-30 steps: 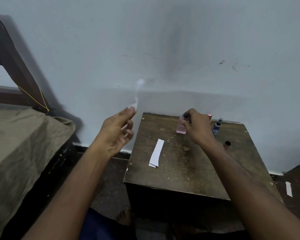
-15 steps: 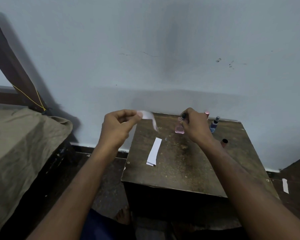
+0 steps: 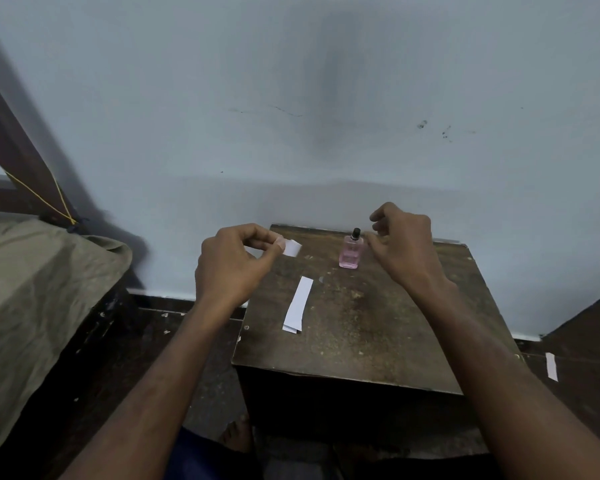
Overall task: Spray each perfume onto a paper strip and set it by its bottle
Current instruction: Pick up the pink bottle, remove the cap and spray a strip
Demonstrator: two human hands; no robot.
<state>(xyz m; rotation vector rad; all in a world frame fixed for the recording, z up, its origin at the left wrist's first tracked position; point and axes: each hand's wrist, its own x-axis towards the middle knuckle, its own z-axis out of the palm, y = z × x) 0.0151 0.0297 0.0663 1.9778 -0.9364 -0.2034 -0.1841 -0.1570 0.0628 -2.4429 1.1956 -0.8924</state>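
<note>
A small pink perfume bottle [image 3: 350, 252] with a black sprayer stands upright near the back of the wooden table [image 3: 378, 327]. My right hand [image 3: 400, 247] hovers just to its right, fingers loosely curled, holding nothing. My left hand [image 3: 234, 263] pinches a white paper strip [image 3: 291, 247] over the table's back left corner. Two more white strips [image 3: 298, 304] lie stacked on the table left of centre. The other bottles are hidden behind my right hand.
A pale wall rises right behind the table. A bed with an olive sheet [image 3: 39, 306] and a dark wooden post [image 3: 18, 143] fills the left. One stray paper strip [image 3: 551, 366] lies on the dark floor at right. My foot [image 3: 236, 434] shows below the table.
My right hand has let go of the pink bottle and moved right of it. My left hand has brought the strip down from mid-air to the table's back left corner.
</note>
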